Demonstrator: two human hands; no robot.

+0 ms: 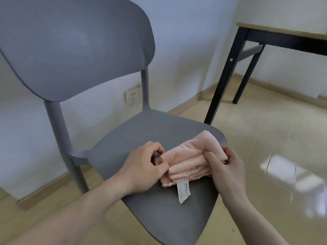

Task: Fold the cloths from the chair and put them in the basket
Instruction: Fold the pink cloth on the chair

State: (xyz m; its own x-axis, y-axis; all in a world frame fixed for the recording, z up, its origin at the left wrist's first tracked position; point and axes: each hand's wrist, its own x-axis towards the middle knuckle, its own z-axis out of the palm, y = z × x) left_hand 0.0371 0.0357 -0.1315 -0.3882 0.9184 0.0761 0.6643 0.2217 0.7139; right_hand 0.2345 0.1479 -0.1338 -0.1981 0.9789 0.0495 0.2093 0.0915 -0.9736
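Observation:
A pink cloth (187,160) lies folded into several layers on the right part of the grey chair (141,138) seat, a white label (184,190) hanging from its near edge. My left hand (143,167) pinches the cloth's left end with curled fingers. At the cloth's right end, my right hand (224,167) grips the layers, thumb on top. No basket is in view.
A black-legged table (230,68) with a light wooden top stands to the right behind the chair. A wall socket (132,97) sits low on the white wall. Shiny beige floor spreads to the right of the chair.

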